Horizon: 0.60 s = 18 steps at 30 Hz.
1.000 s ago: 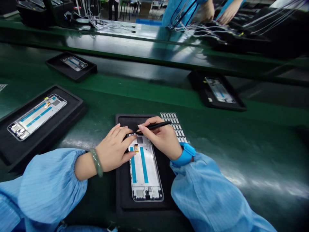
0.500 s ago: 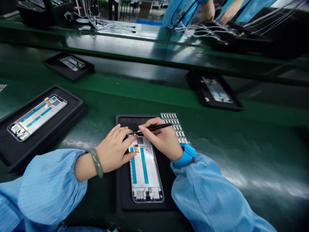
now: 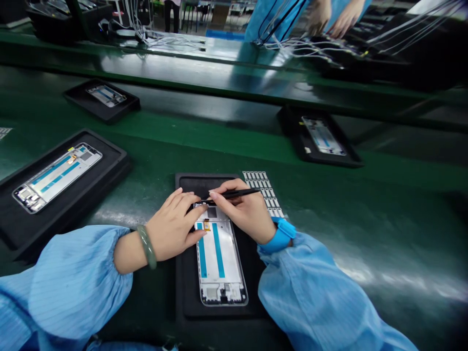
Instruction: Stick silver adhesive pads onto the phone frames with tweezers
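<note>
A phone frame (image 3: pixel 228 248) with two blue adhesive strips and a small orange flex cable lies in a black foam tray (image 3: pixel 188 297) in front of me. My left hand (image 3: pixel 176 219) rests on its upper left edge, fingers stretched out and thumb apart. Black tweezers (image 3: pixel 239 193) are pinched in my right hand (image 3: pixel 244 209), their tips at the top edge of the frame. Close to those tips are my left fingertips. What lies right under the tips is too small to make out.
A sheet of small white labels (image 3: pixel 268 195) lies beyond my right hand. Another foam tray (image 3: pixel 109 146) with a phone frame stands at left. Two more trays, one at far left (image 3: pixel 109 114) and one at right (image 3: pixel 318 156), hold frames. Across the bench, a co-worker's hands (image 3: pixel 345 19) are among cables.
The two far trays have shifted slightly left. Across the bench, the co-worker's hands have moved. My own hands and the tweezers are almost unchanged.
</note>
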Available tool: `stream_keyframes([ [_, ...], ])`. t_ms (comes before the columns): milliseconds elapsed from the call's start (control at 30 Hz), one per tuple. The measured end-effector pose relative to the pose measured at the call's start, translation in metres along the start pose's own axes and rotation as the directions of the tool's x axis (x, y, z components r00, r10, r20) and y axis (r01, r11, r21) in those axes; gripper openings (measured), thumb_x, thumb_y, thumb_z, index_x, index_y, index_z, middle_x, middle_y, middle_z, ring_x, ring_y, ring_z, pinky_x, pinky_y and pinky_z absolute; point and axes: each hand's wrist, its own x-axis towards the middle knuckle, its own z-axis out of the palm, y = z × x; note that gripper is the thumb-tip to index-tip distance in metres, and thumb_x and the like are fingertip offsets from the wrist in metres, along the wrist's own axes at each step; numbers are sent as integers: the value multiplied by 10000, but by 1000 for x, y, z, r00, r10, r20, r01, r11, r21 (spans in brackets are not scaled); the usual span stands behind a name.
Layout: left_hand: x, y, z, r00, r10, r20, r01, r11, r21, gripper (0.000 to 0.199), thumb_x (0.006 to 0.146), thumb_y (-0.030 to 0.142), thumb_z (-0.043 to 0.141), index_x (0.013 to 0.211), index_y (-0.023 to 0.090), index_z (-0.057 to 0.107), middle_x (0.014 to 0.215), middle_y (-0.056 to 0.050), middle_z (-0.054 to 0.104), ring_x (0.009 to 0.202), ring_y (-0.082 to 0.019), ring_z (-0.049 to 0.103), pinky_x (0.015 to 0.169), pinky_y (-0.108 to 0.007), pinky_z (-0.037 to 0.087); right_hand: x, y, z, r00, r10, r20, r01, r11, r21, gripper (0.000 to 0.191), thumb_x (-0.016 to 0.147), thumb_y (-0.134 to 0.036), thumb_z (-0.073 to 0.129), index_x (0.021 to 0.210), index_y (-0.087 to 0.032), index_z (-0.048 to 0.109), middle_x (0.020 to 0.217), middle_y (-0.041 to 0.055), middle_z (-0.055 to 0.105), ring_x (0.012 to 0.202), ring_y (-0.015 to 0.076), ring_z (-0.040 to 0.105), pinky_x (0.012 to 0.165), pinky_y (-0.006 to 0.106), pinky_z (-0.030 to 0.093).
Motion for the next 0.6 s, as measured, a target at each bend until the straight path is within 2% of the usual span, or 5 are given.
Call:
stream_keyframes([
  [200, 0, 0, -1, 1000, -3, 14, 3, 1000, -4, 441, 857, 346, 534, 1231, 118, 481, 1223, -137, 503, 1202, -276, 436, 1088, -506, 269, 1, -2, 0, 1000, -15, 24, 16, 1000, -21, 96, 830, -302, 598, 822, -211, 567, 802, 11, 632, 660, 140, 633, 572, 253, 534],
  [467, 0, 0, 0, 1000, -3, 5, 3, 1000, 10, 428, 881, 366, 477, 1239, 132, 464, 1220, -132, 505, 1199, -271, 438, 1083, -505, 278, 6, -11, 4, 974, -201, 101, 216, 961, -175, 9, 834, -215, 577, 836, -207, 580, 824, 14, 647, 755, 144, 629, 684, 252, 526],
  [600, 1, 0, -1, 1000, -13, 17, 13, 1000, 14, 400, 890, 358, 460, 1228, 144, 480, 1212, -121, 511, 1186, -264, 448, 1084, -503, 276, 7, -7, 3, 993, -109, 43, 113, 989, -100, 37, 831, -226, 584, 828, -195, 563, 786, 0, 625, 666, 119, 622, 621, 230, 522],
])
